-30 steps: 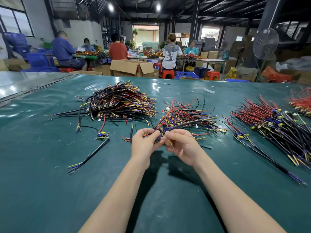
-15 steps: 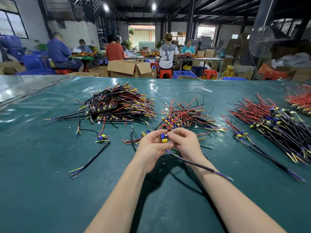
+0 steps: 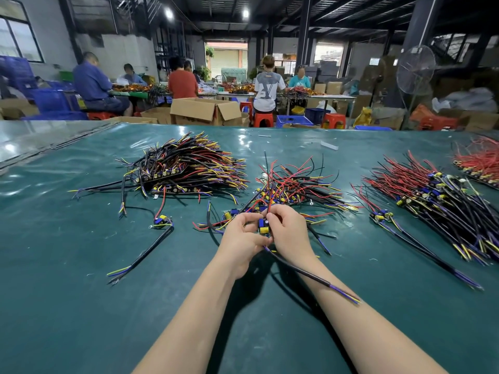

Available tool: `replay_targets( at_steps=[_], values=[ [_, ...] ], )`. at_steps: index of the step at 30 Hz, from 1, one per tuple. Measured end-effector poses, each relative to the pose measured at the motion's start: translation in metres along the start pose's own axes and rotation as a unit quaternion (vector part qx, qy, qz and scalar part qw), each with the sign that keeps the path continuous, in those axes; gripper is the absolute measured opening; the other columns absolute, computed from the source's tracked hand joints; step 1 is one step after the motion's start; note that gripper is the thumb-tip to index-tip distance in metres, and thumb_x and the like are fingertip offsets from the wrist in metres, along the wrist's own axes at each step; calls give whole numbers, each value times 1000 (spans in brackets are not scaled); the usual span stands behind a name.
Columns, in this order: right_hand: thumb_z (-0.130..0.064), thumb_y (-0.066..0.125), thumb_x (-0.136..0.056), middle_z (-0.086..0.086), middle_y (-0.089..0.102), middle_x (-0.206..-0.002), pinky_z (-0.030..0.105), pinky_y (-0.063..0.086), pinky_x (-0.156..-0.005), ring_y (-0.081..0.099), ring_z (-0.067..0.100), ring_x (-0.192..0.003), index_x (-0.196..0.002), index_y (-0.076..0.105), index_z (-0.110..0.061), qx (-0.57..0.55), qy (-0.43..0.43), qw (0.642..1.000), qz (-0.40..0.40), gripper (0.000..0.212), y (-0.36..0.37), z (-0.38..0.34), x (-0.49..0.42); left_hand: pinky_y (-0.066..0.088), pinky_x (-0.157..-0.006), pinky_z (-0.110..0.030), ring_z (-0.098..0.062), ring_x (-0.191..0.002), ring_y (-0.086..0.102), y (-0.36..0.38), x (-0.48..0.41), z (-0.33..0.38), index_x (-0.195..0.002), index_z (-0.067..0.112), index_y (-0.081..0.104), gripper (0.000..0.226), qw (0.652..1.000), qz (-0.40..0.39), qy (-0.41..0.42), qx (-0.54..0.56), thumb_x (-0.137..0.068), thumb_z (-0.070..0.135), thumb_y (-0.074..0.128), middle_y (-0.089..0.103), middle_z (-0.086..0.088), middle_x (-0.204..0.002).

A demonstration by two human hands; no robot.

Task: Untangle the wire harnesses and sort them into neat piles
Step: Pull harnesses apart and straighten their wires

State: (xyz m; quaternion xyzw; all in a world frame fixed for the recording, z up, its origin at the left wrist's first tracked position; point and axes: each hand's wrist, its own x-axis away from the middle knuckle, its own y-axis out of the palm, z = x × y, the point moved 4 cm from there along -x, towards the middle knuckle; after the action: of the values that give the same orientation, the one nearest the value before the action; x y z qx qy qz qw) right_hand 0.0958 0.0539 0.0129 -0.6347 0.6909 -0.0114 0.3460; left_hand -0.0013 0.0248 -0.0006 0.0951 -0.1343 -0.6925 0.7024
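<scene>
Frame centre: left hand (image 3: 243, 237) and right hand (image 3: 291, 233) both pinch one harness (image 3: 263, 225) at its module; its red leads appear caught in the tangled pile (image 3: 294, 184) just above; a sharp pull could drag neighbours loose.

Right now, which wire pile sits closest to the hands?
The middle pile, loose red and black wires, just beyond the left hand and right hand; others lie farther sideways.

Cardboard box (image 3: 205, 110), standing fan (image 3: 415, 70) (far right)
</scene>
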Motion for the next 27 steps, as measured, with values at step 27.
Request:
replay_targets(
  at_steps=[27],
  values=[
    [18, 54, -79, 1, 58, -49, 18, 50, -49, 53, 6, -41, -67, 61, -5, -317, 97, 941, -71, 27, -7, 9, -5, 34, -40, -14, -7, -51, 57, -2, -2, 0, -78, 12, 50, 15, 993, 36, 20, -109, -92, 7, 53, 64, 0, -72]
  ],
)
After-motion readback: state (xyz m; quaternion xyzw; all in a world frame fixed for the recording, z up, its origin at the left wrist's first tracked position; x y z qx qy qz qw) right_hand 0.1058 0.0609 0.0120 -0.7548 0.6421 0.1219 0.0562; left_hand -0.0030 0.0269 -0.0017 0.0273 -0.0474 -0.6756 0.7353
